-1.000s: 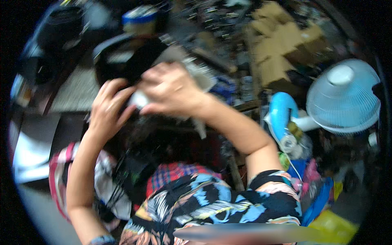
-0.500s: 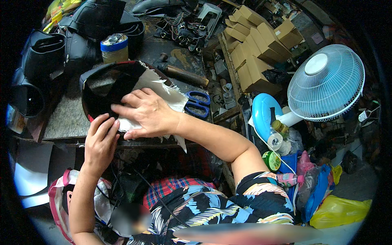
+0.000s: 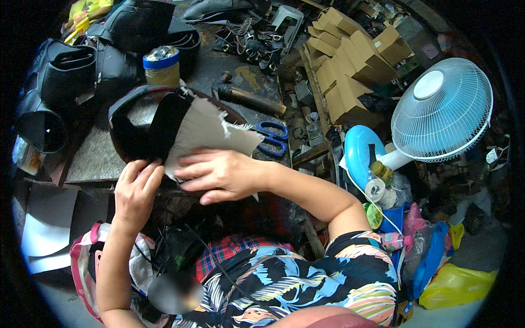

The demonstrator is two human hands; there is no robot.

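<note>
Head view, work piece: I see a black curved leather piece (image 3: 143,127) lying on the workbench (image 3: 93,158), with a beige fabric lining (image 3: 210,134) laid over its right half, frayed at the upper edge.
Head view, left hand: my left hand (image 3: 134,192) rests at the near rim of the black piece, fingers stretched out and close together, tips touching the edge; it grips nothing that I can see.
Head view, right hand: my right hand (image 3: 221,175) lies flat on the lower part of the lining, fingers spread and pressing down, not closed round anything.
Handling: I judge the lining light, limp and apt to slide or crease; the leather looks stiffer and holds its curve. Best taken at the near rim, both layers pinched together.
Head view, packages: a round tin (image 3: 162,65) with a blue band stands just beyond the piece; plain brown cardboard boxes (image 3: 350,60) are stacked to the right; blue-handled scissors (image 3: 272,138) lie just beside the lining.
Head view, surroundings: a white fan (image 3: 442,109) stands far right; a yellow bag (image 3: 451,284) lies lower right.
</note>
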